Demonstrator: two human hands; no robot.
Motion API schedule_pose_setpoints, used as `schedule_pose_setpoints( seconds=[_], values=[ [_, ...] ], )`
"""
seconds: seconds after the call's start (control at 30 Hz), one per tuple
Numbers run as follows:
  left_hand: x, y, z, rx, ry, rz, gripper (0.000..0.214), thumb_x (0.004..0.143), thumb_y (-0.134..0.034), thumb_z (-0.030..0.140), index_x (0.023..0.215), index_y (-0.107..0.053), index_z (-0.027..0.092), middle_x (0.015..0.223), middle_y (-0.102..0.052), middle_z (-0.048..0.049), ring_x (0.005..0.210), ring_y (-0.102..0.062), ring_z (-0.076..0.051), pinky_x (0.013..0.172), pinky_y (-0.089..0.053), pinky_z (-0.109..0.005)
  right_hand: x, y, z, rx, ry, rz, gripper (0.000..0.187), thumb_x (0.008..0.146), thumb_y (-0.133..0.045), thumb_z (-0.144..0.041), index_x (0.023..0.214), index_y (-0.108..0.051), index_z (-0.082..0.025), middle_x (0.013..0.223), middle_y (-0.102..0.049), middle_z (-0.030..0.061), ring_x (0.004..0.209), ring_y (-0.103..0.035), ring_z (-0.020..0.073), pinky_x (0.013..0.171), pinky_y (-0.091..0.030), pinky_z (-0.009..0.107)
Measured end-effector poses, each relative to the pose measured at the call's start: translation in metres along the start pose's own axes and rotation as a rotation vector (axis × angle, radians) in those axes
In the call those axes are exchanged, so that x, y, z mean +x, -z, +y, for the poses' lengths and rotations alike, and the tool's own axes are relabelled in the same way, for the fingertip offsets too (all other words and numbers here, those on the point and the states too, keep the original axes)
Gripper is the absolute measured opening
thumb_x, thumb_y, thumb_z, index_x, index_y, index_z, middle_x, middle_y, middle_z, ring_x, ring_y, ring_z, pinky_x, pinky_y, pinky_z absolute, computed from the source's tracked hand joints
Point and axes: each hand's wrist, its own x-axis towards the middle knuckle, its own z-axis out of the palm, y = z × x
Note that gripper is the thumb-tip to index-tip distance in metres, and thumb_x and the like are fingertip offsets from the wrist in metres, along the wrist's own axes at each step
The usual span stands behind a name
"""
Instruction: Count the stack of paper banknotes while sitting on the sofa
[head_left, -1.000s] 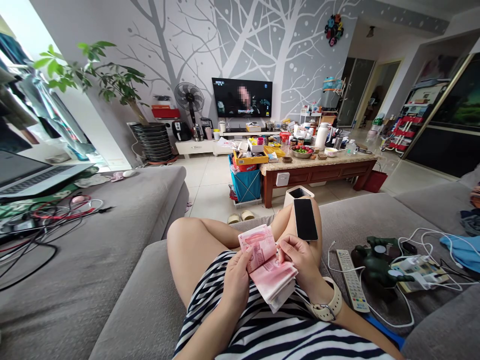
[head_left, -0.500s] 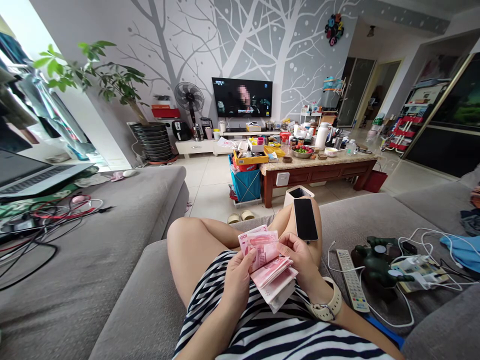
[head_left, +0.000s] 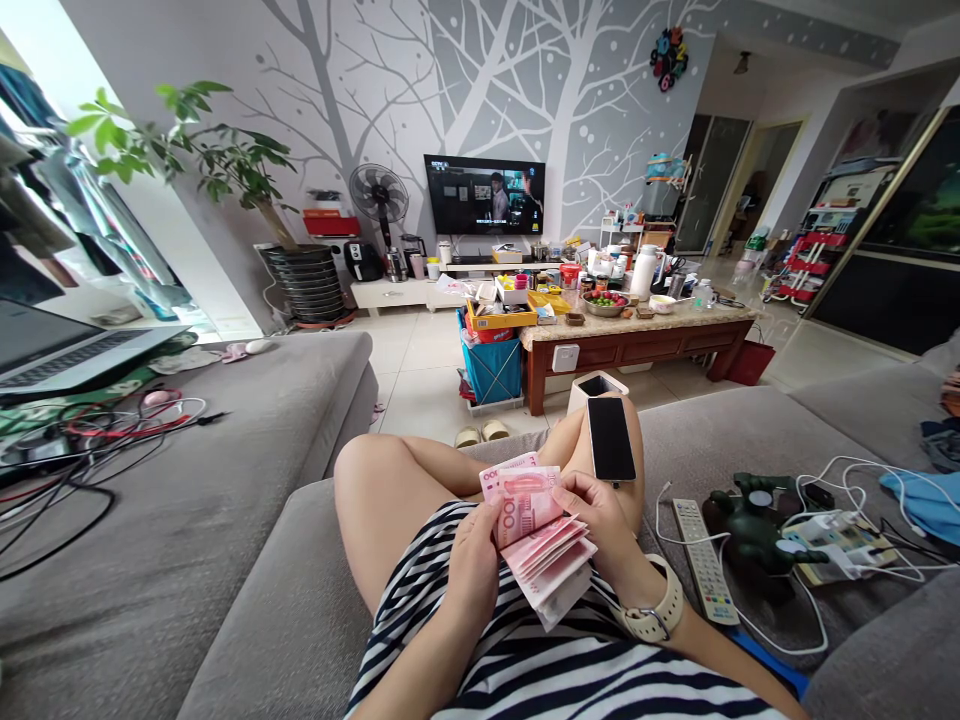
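A stack of pink 100 banknotes (head_left: 529, 510) is between my two hands, above my lap. My left hand (head_left: 474, 550) grips the stack's left edge, its thumb on top. My right hand (head_left: 596, 515) pinches the upper right of the notes and wears a pale watch strap (head_left: 656, 605) at the wrist. The lower notes are folded over and fan out toward me. My fingers under the stack are hidden. Just beyond my right hand, a phone (head_left: 610, 438) with a dark screen rests on my right leg.
To my right on the sofa (head_left: 697, 430) lie a remote control (head_left: 705, 560), a dark green object (head_left: 757, 525) and white cables. A laptop (head_left: 75, 355) and tangled cables (head_left: 97, 440) are on the left. Ahead stands a crowded coffee table (head_left: 637, 345); a television (head_left: 485, 195) is behind it.
My left thumb has shifted on the top note, showing more of its printed 100. The folded notes have fanned out a little more. The television picture has changed.
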Motion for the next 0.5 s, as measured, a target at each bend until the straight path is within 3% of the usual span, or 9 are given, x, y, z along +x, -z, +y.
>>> schedule_pose_setpoints(
  seconds=[0.2,0.5],
  values=[
    [0.001,0.001,0.000,0.136,-0.093,0.093,0.031,0.076,-0.059,0.043,0.067,-0.073,0.017,0.073,-0.073,-0.0070,0.070,-0.062,-0.023,0.070,-0.049,-0.032,-0.001,0.001,0.000,-0.007,0.015,-0.026,0.025,0.078,-0.073,-0.037,0.068,-0.062,-0.016,0.066,-0.057,-0.0016,0.060,-0.045,0.0121,0.057,-0.035,0.024],
    [-0.005,-0.007,0.012,0.125,-0.067,0.038,0.025,0.077,-0.057,0.038,0.067,-0.071,0.019,0.078,-0.074,-0.0073,0.073,-0.063,-0.023,0.072,-0.051,-0.033,-0.002,0.000,-0.002,-0.008,0.018,-0.018,0.024,0.078,-0.073,-0.037,0.070,-0.063,-0.016,0.066,-0.057,-0.0011,0.060,-0.046,0.0122,0.057,-0.036,0.024]
  ],
)
